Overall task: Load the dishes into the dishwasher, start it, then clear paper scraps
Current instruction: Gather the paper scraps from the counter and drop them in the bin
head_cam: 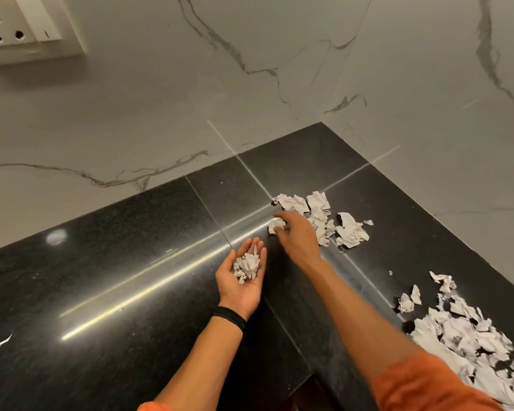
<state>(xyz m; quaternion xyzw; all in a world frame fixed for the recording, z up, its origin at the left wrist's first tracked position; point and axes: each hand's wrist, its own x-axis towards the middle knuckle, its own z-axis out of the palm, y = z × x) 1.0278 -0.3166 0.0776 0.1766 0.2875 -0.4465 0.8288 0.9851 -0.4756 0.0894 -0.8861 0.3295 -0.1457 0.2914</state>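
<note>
White torn paper scraps lie on a black polished counter (pixel 116 262). My left hand (pixel 241 280) is turned palm up above the counter, fingers relaxed, with a small heap of crumpled scraps (pixel 247 264) lying in the palm. My right hand (pixel 296 234) reaches forward and pinches a crumpled scrap (pixel 276 225) at the near-left edge of a far cluster of scraps (pixel 324 218). A bigger pile of scraps (pixel 472 336) covers the counter by my right forearm. No dishwasher or dishes are in view.
Marbled white walls meet at a corner (pixel 321 120) behind the counter. A wall socket and switch plate (pixel 27 28) sits at the upper left. One stray scrap (pixel 4 341) lies at the far left. The counter's front edge (pixel 312 378) steps back between my forearms.
</note>
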